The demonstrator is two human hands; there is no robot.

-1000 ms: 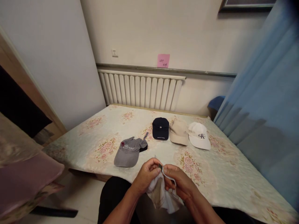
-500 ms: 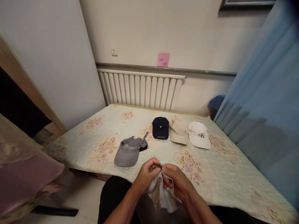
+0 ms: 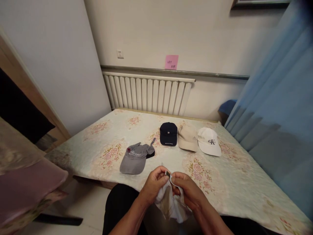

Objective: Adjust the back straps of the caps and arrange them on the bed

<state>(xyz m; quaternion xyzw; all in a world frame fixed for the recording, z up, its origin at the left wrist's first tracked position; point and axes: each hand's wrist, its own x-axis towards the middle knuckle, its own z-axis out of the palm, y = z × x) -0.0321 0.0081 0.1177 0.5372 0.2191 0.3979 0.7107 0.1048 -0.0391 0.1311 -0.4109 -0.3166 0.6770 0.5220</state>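
Note:
Between my knees, a soft white cap hangs crumpled from both hands, its brim not visible. My left hand is closed, pinching the end of the cap's strap beside a small dark buckle. Close against it, my right hand is closed too, thumb and fingers gripping the white strap. On the bed ahead lies a grey cap with its back strap undone. Farther off, a navy cap, a beige cap and a white cap with black letters sit in a row.
A flowered sheet covers the bed. Behind it are a white radiator and a wall with a pink note. A blue curtain hangs on the right. Draped cloth stands at the left.
My fingers have shifted slightly at the strap, and more of the dark buckle shows between them. The caps on the bed have stayed put.

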